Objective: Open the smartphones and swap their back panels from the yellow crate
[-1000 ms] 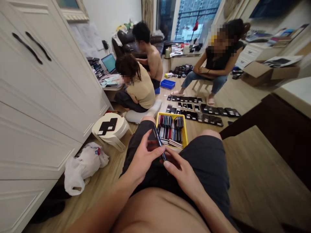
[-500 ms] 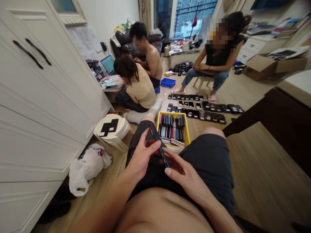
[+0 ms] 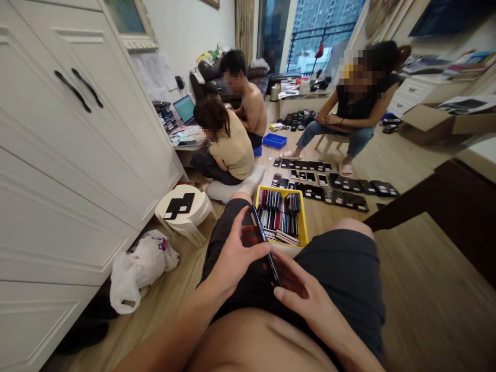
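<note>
A dark smartphone (image 3: pixel 264 244) is held edge-up above my lap, slanting from upper left to lower right. My left hand (image 3: pixel 242 253) grips its upper part, thumb on the near side and fingers behind. Its lower end rests in my right hand (image 3: pixel 296 281), with the thumb at the bottom corner. Just beyond my hands, between my knees, stands a yellow crate (image 3: pixel 305 219) packed with several rows of phones on edge. To the left, two black phones (image 3: pixel 186 203) with small white labels lie on a cream stool (image 3: pixel 201 213).
Labelled phones (image 3: pixel 341 198) lie in rows on the floor ahead. Two people (image 3: pixel 232 144) sit at the left by a laptop (image 3: pixel 184 108); another person (image 3: pixel 358 111) sits on a stool. A white plastic bag (image 3: pixel 145 263), a blue tray (image 3: pixel 275 140) and a dark table leg (image 3: pixel 403 201) are nearby.
The view has shifted, so the room appears slightly lower and farther right. Both hands keep hold of the smartphone, which is turned a little on its edge.
</note>
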Available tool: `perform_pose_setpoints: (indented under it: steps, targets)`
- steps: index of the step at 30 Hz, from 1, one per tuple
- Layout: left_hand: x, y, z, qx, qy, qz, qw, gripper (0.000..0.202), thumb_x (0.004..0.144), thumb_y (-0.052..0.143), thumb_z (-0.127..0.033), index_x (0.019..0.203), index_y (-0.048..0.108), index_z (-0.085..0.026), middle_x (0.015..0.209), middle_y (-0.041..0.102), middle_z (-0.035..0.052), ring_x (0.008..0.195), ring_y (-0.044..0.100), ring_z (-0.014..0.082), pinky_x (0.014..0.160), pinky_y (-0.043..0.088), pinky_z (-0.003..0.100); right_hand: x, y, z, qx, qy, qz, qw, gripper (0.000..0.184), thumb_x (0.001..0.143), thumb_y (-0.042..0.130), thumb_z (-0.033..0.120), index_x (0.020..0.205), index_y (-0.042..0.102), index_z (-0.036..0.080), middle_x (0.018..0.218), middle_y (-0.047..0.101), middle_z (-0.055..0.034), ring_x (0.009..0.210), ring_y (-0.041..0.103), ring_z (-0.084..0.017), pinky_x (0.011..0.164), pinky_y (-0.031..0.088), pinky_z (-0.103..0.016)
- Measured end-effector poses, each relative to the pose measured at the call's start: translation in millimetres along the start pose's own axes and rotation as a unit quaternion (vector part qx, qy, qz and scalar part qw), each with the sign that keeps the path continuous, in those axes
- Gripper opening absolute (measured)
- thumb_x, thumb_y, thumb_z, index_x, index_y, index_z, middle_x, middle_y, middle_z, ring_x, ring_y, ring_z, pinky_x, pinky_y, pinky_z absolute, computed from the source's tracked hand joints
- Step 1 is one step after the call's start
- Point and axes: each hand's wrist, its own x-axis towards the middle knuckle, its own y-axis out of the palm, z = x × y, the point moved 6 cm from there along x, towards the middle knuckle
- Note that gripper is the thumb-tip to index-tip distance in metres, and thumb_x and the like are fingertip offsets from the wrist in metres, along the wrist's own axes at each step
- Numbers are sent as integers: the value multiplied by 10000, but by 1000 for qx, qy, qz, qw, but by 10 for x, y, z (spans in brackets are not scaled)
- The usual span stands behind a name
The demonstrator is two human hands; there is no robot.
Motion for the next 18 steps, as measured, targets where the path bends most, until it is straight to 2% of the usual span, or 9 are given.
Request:
perform_pose_setpoints:
  steps: [9, 13, 15, 18]
  targets:
    - [-18, 8, 9, 29, 10, 24, 999, 1003, 711, 879, -344, 1560, 346, -299, 1181, 622, 67, 1066, 598, 228, 960, 491, 368, -56, -37, -25, 15, 10, 7, 1000, 730, 836, 797, 485, 1500, 524, 354, 1569, 502, -73, 1413, 489, -324, 1164, 401, -499]
    - [-12, 26, 19, 74, 26, 37, 996, 1031, 724, 874, -358, 1580, 301, -304, 1193, 616, 72, 1042, 601, 226, 910, 511, 355, -81, -65, 3, 11, 0, 11, 1000, 725, 849, 784, 473, 1509, 514, 346, 1575, 495, -82, 1428, 477, -319, 1155, 416, -485]
    - [4, 36, -5, 94, 51, 45, 993, 955, 776, 837, -388, 1574, 321, -301, 1241, 607, 84, 1053, 609, 227, 913, 519, 358, -93, -62, 30, 23, -8, 27, 999, 743, 847, 777, 485, 1521, 499, 338, 1573, 497, -89, 1428, 480, -323, 1140, 433, -485]
    - [54, 0, -141, 112, 114, 31, 987, 616, 922, 682, -431, 1484, 489, -267, 1317, 601, 100, 1106, 622, 228, 972, 507, 367, -136, -51, 53, 59, -8, 61, 996, 785, 823, 779, 535, 1525, 494, 326, 1564, 506, -98, 1409, 504, -335, 1113, 456, -490]
